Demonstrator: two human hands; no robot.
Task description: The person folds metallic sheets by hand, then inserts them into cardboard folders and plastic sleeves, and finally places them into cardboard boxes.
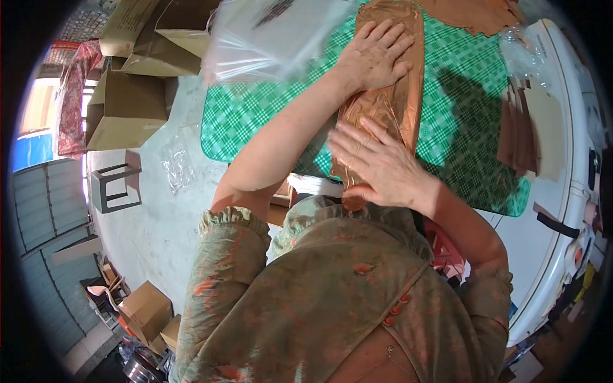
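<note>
A long brown glossy bundle, a folded brown sheet in clear plastic film (405, 102), lies lengthwise across the table and hangs toward my lap. My left hand (375, 59) rests flat on its upper part, fingers spread and pointing away from me. Over its nearer part is my right hand (381, 161), palm down with the fingers stretched out and slightly blurred. The film looks wrinkled between my two hands. Under the bundle is a green checked tablecloth (469, 137).
Clear plastic bags (268, 38) lie stacked at the table's far left, brown sheets (476, 13) at the far right. Flat brown pieces (516, 127) sit by the right edge. Cardboard boxes (131, 105) and a small stool frame (118, 182) stand on the floor at left.
</note>
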